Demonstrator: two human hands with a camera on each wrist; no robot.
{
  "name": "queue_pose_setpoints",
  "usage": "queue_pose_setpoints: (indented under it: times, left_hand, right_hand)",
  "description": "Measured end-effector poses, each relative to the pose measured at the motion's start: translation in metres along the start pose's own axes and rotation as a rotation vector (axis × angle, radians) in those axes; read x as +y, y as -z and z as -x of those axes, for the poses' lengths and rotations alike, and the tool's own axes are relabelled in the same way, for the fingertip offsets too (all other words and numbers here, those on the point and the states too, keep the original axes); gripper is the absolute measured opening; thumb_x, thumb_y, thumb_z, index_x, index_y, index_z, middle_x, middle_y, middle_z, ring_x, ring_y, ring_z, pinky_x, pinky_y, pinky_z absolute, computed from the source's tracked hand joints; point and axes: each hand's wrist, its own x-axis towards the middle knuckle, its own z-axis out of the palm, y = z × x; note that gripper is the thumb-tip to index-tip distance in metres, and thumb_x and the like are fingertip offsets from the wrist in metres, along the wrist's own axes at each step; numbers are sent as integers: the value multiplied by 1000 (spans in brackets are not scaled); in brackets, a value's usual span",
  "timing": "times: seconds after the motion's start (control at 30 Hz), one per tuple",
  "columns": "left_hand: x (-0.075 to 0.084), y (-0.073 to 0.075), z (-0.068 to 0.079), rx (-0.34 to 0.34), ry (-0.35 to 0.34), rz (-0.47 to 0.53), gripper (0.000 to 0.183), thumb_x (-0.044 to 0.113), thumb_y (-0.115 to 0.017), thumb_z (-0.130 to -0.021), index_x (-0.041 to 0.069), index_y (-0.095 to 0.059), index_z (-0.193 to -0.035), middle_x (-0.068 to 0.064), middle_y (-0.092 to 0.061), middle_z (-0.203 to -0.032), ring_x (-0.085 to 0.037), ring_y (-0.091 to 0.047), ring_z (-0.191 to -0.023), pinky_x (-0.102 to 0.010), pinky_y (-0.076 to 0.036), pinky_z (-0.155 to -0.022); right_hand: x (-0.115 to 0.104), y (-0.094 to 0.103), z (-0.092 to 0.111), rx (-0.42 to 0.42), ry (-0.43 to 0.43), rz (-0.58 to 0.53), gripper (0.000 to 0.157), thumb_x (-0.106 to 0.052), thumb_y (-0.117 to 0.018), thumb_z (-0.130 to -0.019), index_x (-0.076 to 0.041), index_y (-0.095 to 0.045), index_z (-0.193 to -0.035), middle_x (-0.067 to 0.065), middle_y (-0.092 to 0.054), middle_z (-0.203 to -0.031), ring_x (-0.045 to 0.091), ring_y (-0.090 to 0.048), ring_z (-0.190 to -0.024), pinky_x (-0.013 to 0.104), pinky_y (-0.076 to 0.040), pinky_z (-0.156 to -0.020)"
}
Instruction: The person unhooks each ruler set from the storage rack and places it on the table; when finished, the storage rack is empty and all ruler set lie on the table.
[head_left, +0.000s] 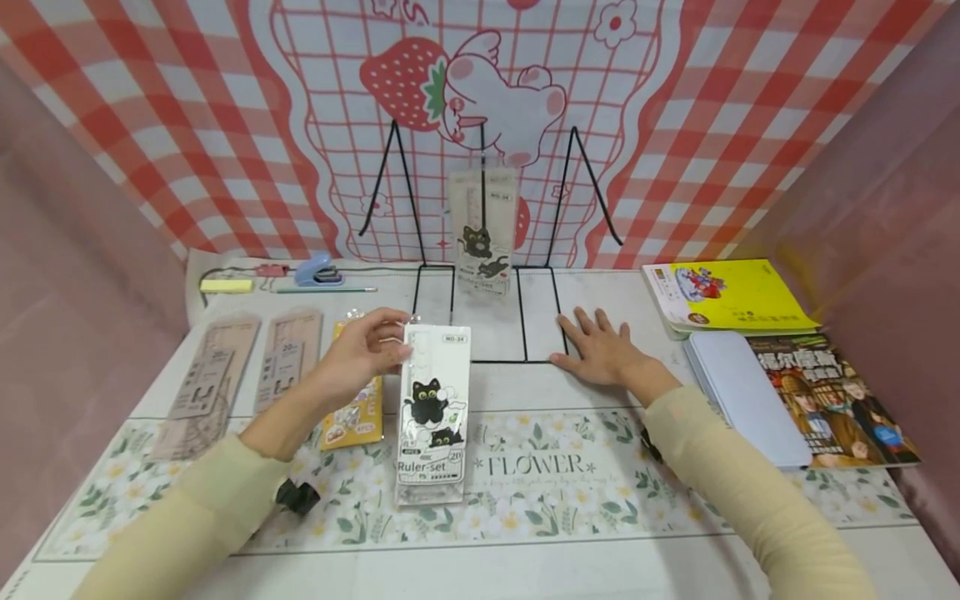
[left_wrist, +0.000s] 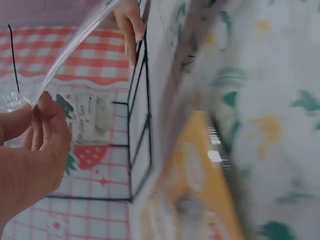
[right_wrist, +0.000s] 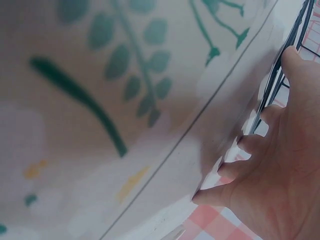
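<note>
My left hand (head_left: pixel 365 348) pinches the upper left edge of a clear-packed ruler set (head_left: pixel 435 408) with black cats on its card. It hangs upright above the floral mat, and in the left wrist view its clear packaging (left_wrist: pixel 75 45) shows edge-on between thumb and fingers. My right hand (head_left: pixel 603 350) lies with fingers spread on the table, thumb and fingertips at the right side of a black wire rack (head_left: pixel 523 317). A second cat ruler set (head_left: pixel 483 225) hangs on the rack's middle hook. Both side hooks of the rack are bare.
Left of the rack lie two pink ruler packs (head_left: pixel 210 383) and an orange pack (head_left: pixel 356 421), partly behind my left hand. Behind them are a blue stapler (head_left: pixel 318 271), a pencil (head_left: pixel 326 290) and a yellow block (head_left: pixel 227 286). A yellow book (head_left: pixel 742 292), a pale case (head_left: pixel 742 400) and a magazine (head_left: pixel 840 400) are right.
</note>
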Motion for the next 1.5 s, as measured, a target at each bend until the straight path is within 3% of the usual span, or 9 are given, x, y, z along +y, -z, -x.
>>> queue_pose_setpoints:
  times: [0.13,0.3,0.47,0.63,0.83,1.23,1.33,1.5]
  left_hand:
    - [-20,3,1,13,106,6,52,5,-61,-92,9,-41,-139,-10,-60,-112,-14,-64,-88,-35,-60,-83]
    - [-35,2,3,37,242,-61,48,4,-64,-89,4,-45,-134,-8,-58,-106,-15,-65,-82,-30,-61,-77]
    - [-38,1,4,33,339,-64,49,5,-63,-91,4,-45,-136,-16,-58,-115,-18,-67,-81,-30,-61,-76]
    - [-37,1,5,21,387,-78,55,4,-59,-92,6,-40,-144,-23,-57,-129,-18,-70,-83,-31,-62,-78]
    - [-36,1,6,11,391,-106,56,7,-57,-94,8,-37,-147,-24,-57,-135,-16,-72,-85,-33,-62,-79]
    - [-27,2,7,46,379,-193,54,15,-57,-96,10,-39,-146,-23,-62,-120,-23,-69,-86,-33,-62,-76]
    - [-23,2,5,38,338,-227,54,14,-57,-95,9,-39,-146,-22,-62,-127,-26,-70,-95,-34,-62,-80]
    - [-16,0,-6,-7,203,-310,54,15,-56,-96,9,-39,-147,-15,-58,-138,-31,-62,-120,-41,-56,-96]
  right_hand:
    - [0,0,-1,2,1,10,83,-70,-34,-93,-23,-9,-157,15,-4,-165,49,-4,-149,79,-10,-111]
    - [1,1,-2,3,-2,13,83,-70,-33,-93,-23,-8,-157,16,-3,-164,50,-3,-149,79,-10,-111]
    - [2,2,-3,3,-6,13,84,-71,-32,-93,-23,-7,-157,16,-2,-165,50,-2,-149,79,-9,-111]
    - [2,1,-2,8,-2,9,83,-70,-33,-93,-23,-7,-157,16,-3,-164,50,-3,-149,79,-9,-111]
    - [1,1,0,4,2,9,83,-69,-33,-93,-23,-7,-157,16,-3,-165,49,-3,-149,79,-10,-111]
    - [1,-2,-1,5,-3,13,84,-71,-32,-92,-24,-7,-157,15,-3,-165,49,-3,-149,78,-9,-112]
    - [1,-2,-2,5,-3,17,84,-71,-32,-92,-24,-7,-157,15,-3,-165,49,-3,-149,78,-10,-112]
    - [1,-1,-1,-2,-6,11,83,-70,-33,-93,-24,-7,-156,15,-3,-165,49,-3,-149,78,-10,-112]
